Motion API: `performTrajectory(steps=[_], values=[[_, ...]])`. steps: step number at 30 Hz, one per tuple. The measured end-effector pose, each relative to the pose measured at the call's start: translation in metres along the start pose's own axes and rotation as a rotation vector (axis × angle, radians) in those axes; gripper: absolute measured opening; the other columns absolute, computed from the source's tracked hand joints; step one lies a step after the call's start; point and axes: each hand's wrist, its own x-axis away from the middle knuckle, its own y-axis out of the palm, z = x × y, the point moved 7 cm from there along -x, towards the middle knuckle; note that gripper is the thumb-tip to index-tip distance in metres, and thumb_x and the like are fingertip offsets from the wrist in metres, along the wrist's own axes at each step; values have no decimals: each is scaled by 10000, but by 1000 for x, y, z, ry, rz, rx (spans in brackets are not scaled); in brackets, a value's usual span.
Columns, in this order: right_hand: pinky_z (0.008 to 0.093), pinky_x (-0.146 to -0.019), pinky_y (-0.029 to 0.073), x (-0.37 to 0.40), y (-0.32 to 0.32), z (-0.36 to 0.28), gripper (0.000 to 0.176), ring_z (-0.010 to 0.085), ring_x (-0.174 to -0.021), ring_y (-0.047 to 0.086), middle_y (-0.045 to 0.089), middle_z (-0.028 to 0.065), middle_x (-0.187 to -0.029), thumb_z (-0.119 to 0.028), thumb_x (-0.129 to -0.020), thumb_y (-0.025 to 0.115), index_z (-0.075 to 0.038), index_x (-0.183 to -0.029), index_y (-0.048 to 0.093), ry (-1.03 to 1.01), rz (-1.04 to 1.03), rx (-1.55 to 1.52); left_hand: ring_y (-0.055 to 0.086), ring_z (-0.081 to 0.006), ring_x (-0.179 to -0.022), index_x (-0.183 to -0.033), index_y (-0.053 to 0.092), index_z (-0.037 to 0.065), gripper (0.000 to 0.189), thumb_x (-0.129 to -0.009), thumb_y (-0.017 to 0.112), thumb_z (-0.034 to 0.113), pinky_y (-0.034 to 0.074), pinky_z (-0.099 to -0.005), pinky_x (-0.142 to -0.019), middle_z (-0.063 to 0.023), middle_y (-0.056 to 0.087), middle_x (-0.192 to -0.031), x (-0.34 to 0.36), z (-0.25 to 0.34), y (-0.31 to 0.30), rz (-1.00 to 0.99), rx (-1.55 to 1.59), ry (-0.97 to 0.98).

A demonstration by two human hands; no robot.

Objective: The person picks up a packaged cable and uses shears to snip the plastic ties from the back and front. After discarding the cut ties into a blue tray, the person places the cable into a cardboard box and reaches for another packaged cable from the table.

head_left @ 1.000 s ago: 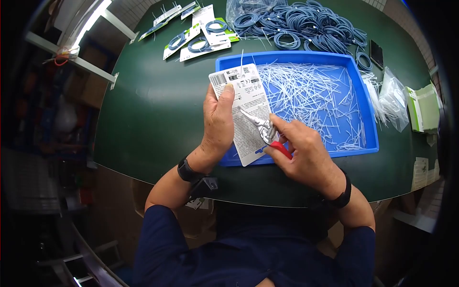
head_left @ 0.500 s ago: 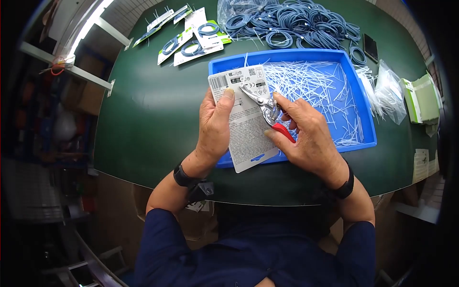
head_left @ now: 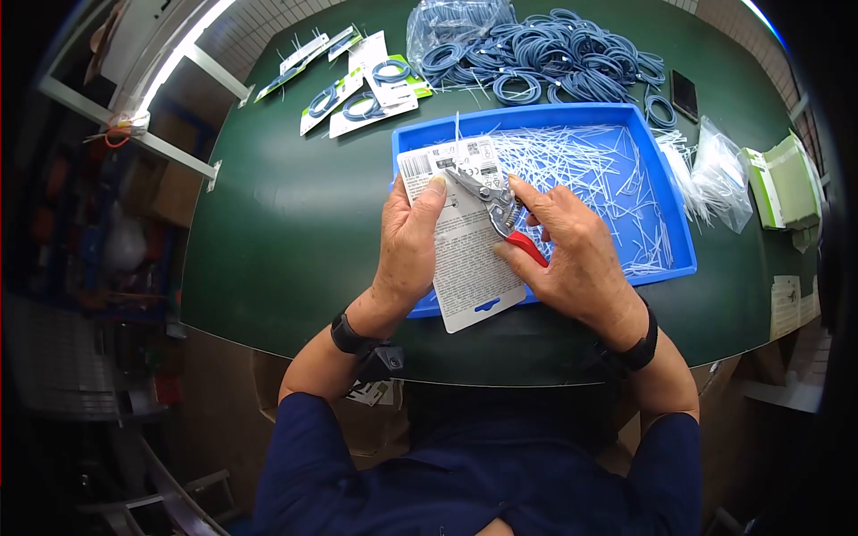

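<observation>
My left hand (head_left: 409, 234) grips a white printed card (head_left: 469, 259) by its left edge, thumb on its face and fingers behind. The card is tilted over the left part of a blue tray (head_left: 684, 223). In my right hand (head_left: 576, 255) are red-handled cutters (head_left: 505, 219), their jaws against the upper part of the card. A thin white tie end sticks up past the card's top edge. Many loose white ties (head_left: 563, 156) lie in the tray.
Coiled blue cables (head_left: 563, 54) heap at the back, beside a clear plastic bag (head_left: 447, 22). Cards with coils (head_left: 371, 107) lie back left. At right are a phone (head_left: 684, 96), bagged white ties (head_left: 719, 179) and a stack of green-white cards (head_left: 786, 183).
The view has shifted slightly, so the tray and the hands sit a little lower. The cutters remain at the same part of the card.
</observation>
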Motion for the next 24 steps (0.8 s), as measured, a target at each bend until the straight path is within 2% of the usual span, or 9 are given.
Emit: performTrajectory(steps=[5,14,17,22,24], values=[[373,-657,529,5,3,0,673,241,-710,616,634,140,-908,-168,-837,848,-21,-1442,593,17,0,66,706,-176,-1068,-1355,531,13,300,-1104,483,170,589,-315,-913,-134,698,-1233,0,-3,1,21,-27,1],[355,-643,530,12,1,11,629,219,-699,619,646,139,-879,-128,-847,840,6,-1415,606,26,42,-103,697,-171,-1088,-1359,545,16,302,-1102,512,171,582,-316,-929,-128,695,-1242,-4,-4,1,-23,-94,-33],[329,-658,534,10,-8,13,634,196,-725,633,663,142,-907,-119,-843,841,8,-1418,606,13,47,-141,696,-174,-1097,-1362,547,6,308,-1095,547,159,582,-319,-940,-129,696,-1243,-5,3,4,-127,-84,-44],[279,-715,538,4,-29,23,646,143,-807,648,693,116,-979,-75,-837,817,4,-1441,599,55,171,-266,689,-202,-1145,-1355,564,1,308,-1081,587,141,583,-361,-969,-134,702,-1243,-14,26,5,-144,-165,-70],[265,-738,537,4,-37,28,660,127,-837,645,700,100,-1010,-55,-829,807,-1,-1452,595,57,282,-378,689,-211,-1111,-1298,590,-2,297,-1093,580,212,589,-376,-928,-122,712,-1166,-23,28,0,-118,-126,-95]])
